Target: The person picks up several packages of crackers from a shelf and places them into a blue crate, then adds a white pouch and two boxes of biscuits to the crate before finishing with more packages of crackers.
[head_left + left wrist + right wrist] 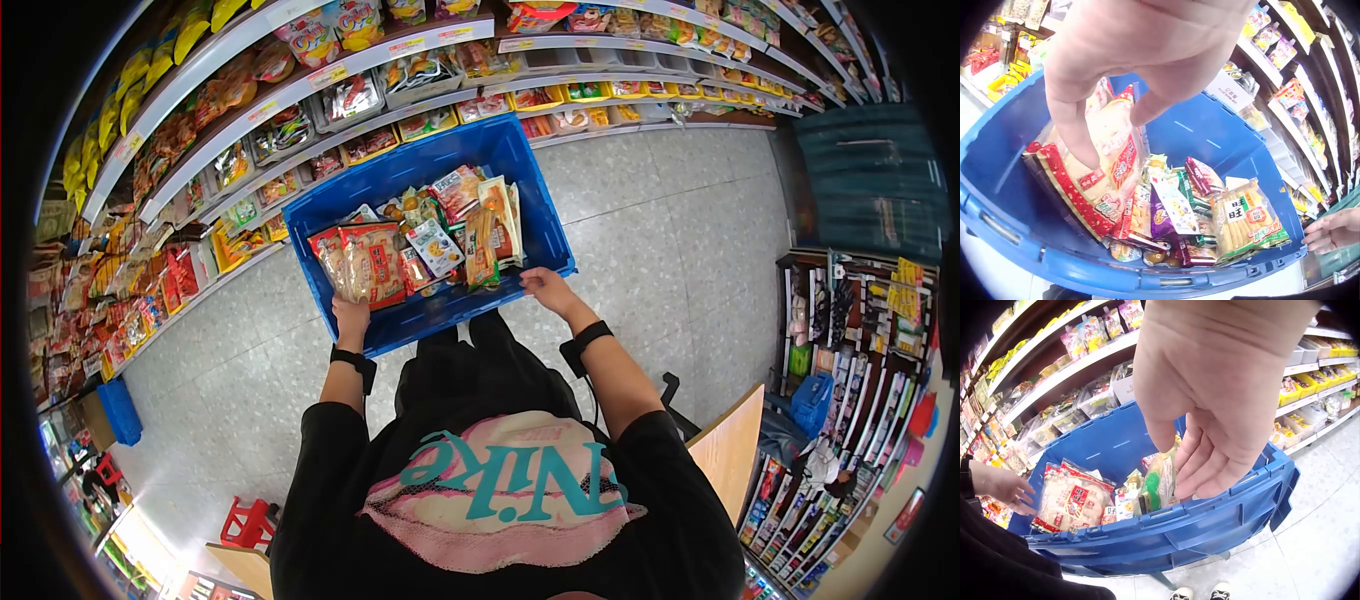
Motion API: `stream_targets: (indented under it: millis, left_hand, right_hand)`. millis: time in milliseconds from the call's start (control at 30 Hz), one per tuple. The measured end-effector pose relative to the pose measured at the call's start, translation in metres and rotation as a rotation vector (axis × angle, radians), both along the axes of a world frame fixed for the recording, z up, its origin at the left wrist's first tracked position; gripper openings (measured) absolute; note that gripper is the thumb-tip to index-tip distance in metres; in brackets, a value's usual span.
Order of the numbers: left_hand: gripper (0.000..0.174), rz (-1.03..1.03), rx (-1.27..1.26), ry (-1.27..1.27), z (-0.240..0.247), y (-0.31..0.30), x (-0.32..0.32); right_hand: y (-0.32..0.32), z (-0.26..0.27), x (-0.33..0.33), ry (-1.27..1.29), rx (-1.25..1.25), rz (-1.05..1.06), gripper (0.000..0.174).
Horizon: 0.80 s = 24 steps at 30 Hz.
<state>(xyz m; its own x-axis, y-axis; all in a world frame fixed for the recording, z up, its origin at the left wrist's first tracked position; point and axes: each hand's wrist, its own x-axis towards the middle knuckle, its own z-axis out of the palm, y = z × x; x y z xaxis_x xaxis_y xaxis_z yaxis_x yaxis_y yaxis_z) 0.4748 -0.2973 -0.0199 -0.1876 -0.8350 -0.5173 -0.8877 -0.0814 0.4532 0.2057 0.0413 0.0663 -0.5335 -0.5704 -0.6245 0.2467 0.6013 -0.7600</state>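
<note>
A blue crate [420,335] holds several snack packets. My left hand [350,318] is at the large red-trimmed packets [372,262] on the crate's left side; in the left wrist view the fingers of the left hand [1122,69] hang loosely bent over these packets [1060,181], and whether they touch is unclear. At the near right rim is my right hand [548,288], fingers relaxed and slightly bent, holding nothing visible. In the right wrist view the right hand [1210,412] partly hides a green-and-clear packet [1159,478]. A yellowish biscuit packet [1247,219] lies at that end.
Stocked snack shelves [300,85] curve along the far side and left. Grey tiled floor [650,220] extends to the right of the crate. A wooden board edge [728,450] and further shelves [855,320] stand at the right; a red stool [248,522] is lower left.
</note>
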Motion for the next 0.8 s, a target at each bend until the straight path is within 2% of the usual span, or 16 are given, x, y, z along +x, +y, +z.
stream_targets:
  millis: [33, 67, 133, 167, 233, 300, 333, 433, 500, 533, 600, 633, 700, 767, 800]
  left_hand:
    - [0.068, -0.049, -0.101, 0.040, -0.003, 0.001, -0.001]
    - [0.068, -0.055, -0.102, 0.041, -0.002, 0.001, -0.004]
    - [0.056, -0.181, -0.048, 0.209, -0.001, 0.002, -0.015]
    - [0.056, -0.187, -0.046, 0.211, 0.018, 0.008, -0.027]
    - [0.043, -0.071, 0.405, 0.490, 0.074, 0.029, -0.062]
    - [0.043, -0.331, 0.559, 0.566, 0.068, 0.037, -0.089]
    - [0.045, -0.452, 0.557, 0.569, 0.070, 0.049, -0.102]
    - [0.054, -0.825, 0.549, 0.592, 0.116, 0.097, -0.156]
    - [0.060, -1.078, 0.329, 0.429, 0.072, 0.125, -0.181]
    - [0.060, -1.084, 0.330, 0.432, 0.070, 0.136, -0.191]
    - [0.068, -1.128, 0.259, 0.123, 0.067, 0.152, -0.207]
    - [0.068, -1.134, 0.260, 0.126, 0.062, 0.154, -0.210]
    - [0.078, -0.942, 0.302, 0.173, 0.037, 0.162, -0.213]
    - [0.078, -0.955, 0.238, 0.218, 0.026, 0.161, -0.212]
    - [0.075, -0.932, 0.292, 0.348, 0.025, 0.153, -0.209]
  right_hand:
    - [-0.001, 0.001, -0.001, 0.002, -0.001, -0.005, 0.024]
    - [-0.002, 0.002, -0.001, 0.004, -0.011, 0.003, 0.024]
    - [-0.003, 0.005, -0.001, 0.007, -0.020, 0.003, 0.024]
    - [-0.003, 0.005, -0.001, 0.010, -0.043, -0.008, 0.024]
    - [-0.003, 0.010, -0.001, 0.018, -0.065, -0.021, 0.024]
    - [-0.004, 0.019, -0.001, 0.026, -0.074, -0.046, 0.025]
    - [-0.004, 0.022, 0.000, 0.032, -0.074, -0.045, 0.025]
    - [0.000, 0.029, 0.003, 0.079, -0.057, -0.063, 0.025]
    - [0.005, 0.041, 0.008, 0.198, -0.035, -0.074, 0.025]
    - [0.009, 0.046, 0.012, 0.202, -0.033, -0.080, 0.025]
    - [0.018, 0.056, 0.018, 0.208, -0.009, -0.123, 0.025]
    - [0.023, 0.062, 0.021, 0.211, -0.006, -0.130, 0.025]
    - [0.036, 0.069, 0.027, 0.180, 0.056, -0.173, 0.025]
    - [0.048, 0.073, 0.031, 0.163, 0.053, -0.201, 0.026]
    - [0.052, 0.074, 0.033, 0.148, 0.045, -0.227, 0.026]
